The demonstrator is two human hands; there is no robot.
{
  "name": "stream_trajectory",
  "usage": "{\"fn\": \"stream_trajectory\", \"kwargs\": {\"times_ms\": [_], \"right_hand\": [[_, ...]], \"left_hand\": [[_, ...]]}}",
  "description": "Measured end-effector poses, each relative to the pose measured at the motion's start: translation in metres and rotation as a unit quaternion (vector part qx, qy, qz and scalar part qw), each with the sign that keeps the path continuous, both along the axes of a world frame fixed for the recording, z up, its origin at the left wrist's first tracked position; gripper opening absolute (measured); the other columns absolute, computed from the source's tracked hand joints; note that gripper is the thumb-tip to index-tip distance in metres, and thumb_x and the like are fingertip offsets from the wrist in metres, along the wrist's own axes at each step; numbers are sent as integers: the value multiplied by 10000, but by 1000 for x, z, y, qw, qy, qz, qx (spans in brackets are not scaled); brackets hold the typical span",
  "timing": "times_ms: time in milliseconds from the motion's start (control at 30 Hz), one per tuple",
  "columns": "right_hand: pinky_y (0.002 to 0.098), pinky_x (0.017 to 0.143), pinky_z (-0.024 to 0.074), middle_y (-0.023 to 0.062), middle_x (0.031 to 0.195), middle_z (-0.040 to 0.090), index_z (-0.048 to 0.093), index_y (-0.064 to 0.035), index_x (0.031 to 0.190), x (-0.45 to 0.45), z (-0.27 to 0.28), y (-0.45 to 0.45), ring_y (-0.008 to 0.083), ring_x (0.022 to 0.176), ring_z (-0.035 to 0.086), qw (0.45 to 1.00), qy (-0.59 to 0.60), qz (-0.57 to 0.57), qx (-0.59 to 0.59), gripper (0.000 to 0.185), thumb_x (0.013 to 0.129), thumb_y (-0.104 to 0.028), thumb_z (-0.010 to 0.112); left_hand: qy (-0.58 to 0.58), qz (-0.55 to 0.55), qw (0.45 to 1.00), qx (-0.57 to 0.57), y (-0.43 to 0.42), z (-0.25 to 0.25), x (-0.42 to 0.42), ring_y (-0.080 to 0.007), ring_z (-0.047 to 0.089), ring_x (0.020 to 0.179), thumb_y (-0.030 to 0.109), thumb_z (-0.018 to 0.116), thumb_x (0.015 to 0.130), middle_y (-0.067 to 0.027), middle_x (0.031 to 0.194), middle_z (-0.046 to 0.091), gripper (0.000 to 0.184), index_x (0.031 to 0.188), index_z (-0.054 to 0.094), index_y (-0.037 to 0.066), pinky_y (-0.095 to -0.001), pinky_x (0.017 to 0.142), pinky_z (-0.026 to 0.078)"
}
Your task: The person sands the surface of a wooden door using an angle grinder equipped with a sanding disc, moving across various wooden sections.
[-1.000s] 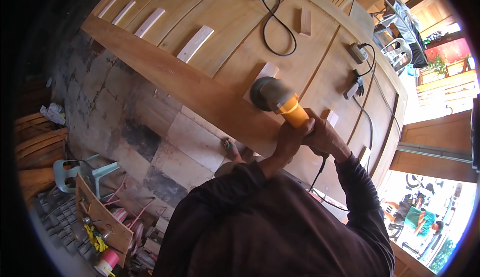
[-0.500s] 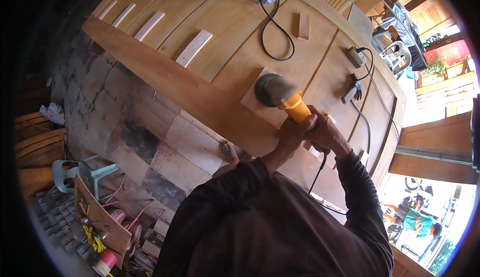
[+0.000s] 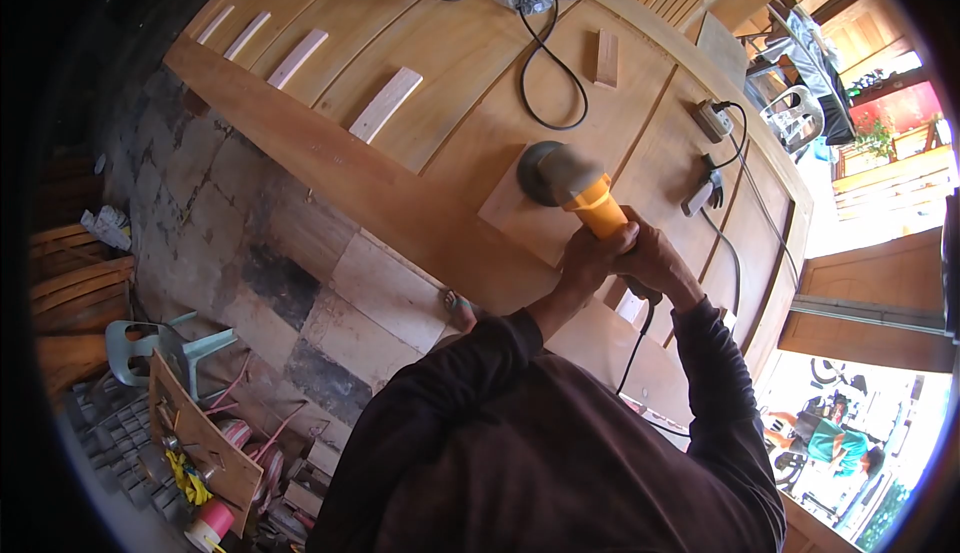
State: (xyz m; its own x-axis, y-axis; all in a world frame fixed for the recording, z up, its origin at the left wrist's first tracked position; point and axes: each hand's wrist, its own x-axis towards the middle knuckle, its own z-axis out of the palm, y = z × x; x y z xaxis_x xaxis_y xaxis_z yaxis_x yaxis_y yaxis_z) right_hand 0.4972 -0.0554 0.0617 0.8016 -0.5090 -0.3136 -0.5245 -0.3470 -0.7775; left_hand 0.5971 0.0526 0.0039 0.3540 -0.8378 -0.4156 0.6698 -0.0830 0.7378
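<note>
Both hands are wrapped around the body of a yellow angle grinder [image 3: 601, 210] with a round dark disc [image 3: 541, 172]. My left hand [image 3: 588, 259] grips it on the near left side, and my right hand [image 3: 660, 260] closes around it from the right. The disc rests over a flat light wooden piece [image 3: 510, 208] on the large wooden panel [image 3: 470, 168]; whether it touches the surface is hard to tell. A black cord [image 3: 638, 348] runs from the tool's rear toward my body. The grinder's head looks blurred.
Several wooden strips [image 3: 387, 105] lie along the panel's left side, with a wood block [image 3: 607, 58] farther back. A looped black cable [image 3: 553, 53], a power outlet box [image 3: 714, 121] and another tool [image 3: 703, 193] lie on it. A green chair [image 3: 180, 348] stands lower left. A person [image 3: 835, 443] is outside.
The grinder and both hands have shifted slightly to the right, and the disc sits a little farther from the wooden piece's left edge.
</note>
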Motion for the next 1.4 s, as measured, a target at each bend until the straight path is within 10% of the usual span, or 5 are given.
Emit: {"fn": "stream_trajectory", "kwargs": {"times_ms": [800,1400], "right_hand": [[365,960,566,87,1166,755,602,-66,1404,2,-4,-8,184,1091,712,996,-25,-44,68,713,776,-163,925],[401,986,583,159,1198,769,565,-109,1482,18,17,44,286,1129,749,998,25,53,26,807,771,-237,926]], "left_hand": [[-17,15,1000,-5,-23,-18,1,-142,731,867,458,835,908,-81,1018,757,570,1187,702,-21,-298,748,603],[-5,88,996,-9,52,11,0,-166,717,1041,392,787,973,-120,1157,714,577,1305,616,-47,-305,892,585]]}}
